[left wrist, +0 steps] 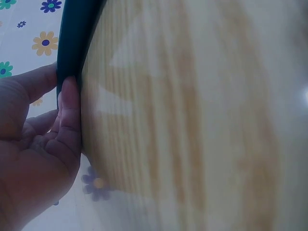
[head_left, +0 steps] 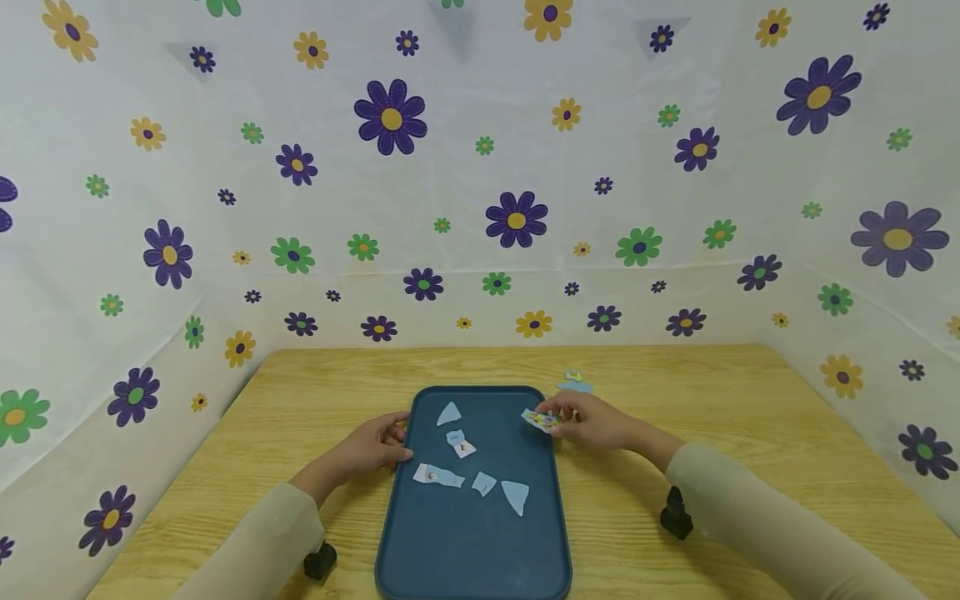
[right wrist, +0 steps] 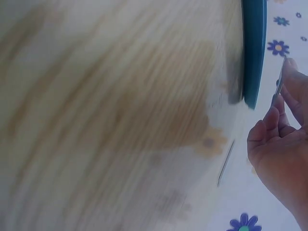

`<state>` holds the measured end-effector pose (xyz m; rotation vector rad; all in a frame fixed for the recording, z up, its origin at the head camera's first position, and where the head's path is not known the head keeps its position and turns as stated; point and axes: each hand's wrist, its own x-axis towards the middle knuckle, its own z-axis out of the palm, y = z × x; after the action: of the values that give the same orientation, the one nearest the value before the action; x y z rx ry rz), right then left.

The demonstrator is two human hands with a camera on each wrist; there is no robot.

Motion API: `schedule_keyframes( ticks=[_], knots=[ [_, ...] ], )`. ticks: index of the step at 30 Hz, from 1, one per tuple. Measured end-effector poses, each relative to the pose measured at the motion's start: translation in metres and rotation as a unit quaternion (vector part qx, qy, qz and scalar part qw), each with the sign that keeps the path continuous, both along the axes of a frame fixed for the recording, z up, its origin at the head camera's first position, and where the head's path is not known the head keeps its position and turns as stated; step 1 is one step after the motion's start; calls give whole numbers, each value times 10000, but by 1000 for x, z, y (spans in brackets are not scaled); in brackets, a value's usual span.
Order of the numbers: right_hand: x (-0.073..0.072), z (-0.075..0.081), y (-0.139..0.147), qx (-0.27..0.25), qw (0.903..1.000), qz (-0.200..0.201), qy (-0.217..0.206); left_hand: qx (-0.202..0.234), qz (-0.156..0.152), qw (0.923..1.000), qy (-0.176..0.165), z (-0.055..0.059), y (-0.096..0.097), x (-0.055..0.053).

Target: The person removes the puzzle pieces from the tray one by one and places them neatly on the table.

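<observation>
One little printed scrap of paper was what we had in our right hand, pinched by its right end between thumb and fingertips, hanging just over the far right edge of the dark teal tray. We figured it'd be feather-light, floppy and easy to crease or tear, so a soft pinch at one edge seemed the way to go; flat on the tray we'd guess you'd have to slide it or lift a corner first.

Five more pale blue pieces were lying flat on the tray, apart from each other: one at the far end, one with a small picture on it, a longer strip to the left, a small one and a wedge nearer to us. Two more bits sat on the wooden table just beyond the tray's far right corner.

Our left hand was curled around the tray's left rim, thumb on top as far as the wrist view showed.

Flowered cloth hung all around the table.
</observation>
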<state>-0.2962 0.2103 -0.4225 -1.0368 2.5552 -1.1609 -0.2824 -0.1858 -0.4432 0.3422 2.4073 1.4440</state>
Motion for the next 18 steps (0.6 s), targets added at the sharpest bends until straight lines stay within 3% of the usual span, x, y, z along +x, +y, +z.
schedule_keyframes(
  ticks=[18],
  knots=[
    [-15,-4,41,327,9972,-668,-93,-64,61,10000,6,6,3,4]
  ],
)
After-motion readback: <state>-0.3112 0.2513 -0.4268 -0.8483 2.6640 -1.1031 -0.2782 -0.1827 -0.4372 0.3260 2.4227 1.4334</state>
